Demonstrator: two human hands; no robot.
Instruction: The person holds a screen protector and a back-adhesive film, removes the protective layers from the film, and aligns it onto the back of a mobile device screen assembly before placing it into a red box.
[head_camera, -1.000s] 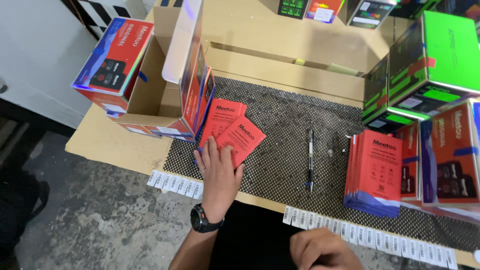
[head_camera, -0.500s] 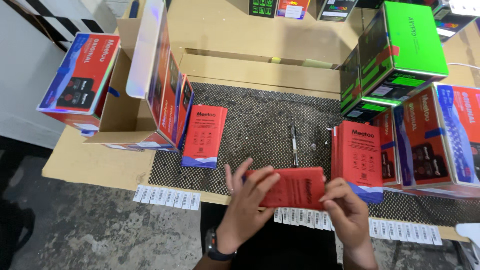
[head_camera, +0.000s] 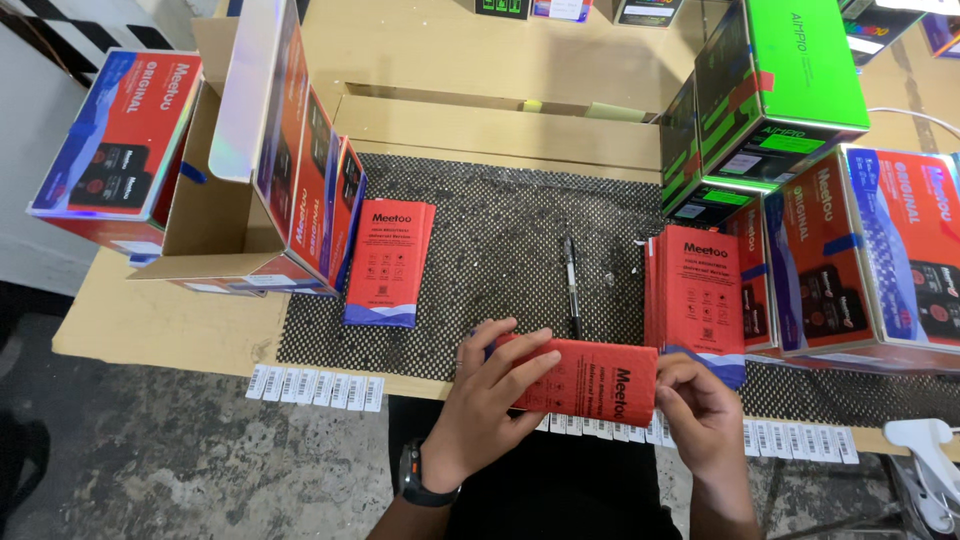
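Both my hands hold one flat red packet (head_camera: 590, 382) lying sideways over the near edge of the black mesh mat (head_camera: 500, 240). My left hand (head_camera: 492, 395), with a dark watch on its wrist, covers the packet's left end. My right hand (head_camera: 700, 405) grips its right end. A small stack of the same red packets (head_camera: 388, 262) lies on the mat to the left. Another stack of red packets (head_camera: 698, 290) rests on the mat at the right. A black pen (head_camera: 571, 284) lies between them.
An open cardboard carton (head_camera: 215, 215) with red boxes stands at the left, a red box (head_camera: 120, 150) beside it. Green boxes (head_camera: 775, 95) and red-blue boxes (head_camera: 880, 260) crowd the right. Barcode label strips (head_camera: 315, 385) line the table's front edge. A white tool (head_camera: 925, 450) sits at far right.
My left hand left the packets at the left and brought one red packet toward me. My right hand came up and took its other end; the packet now sits slightly lower.
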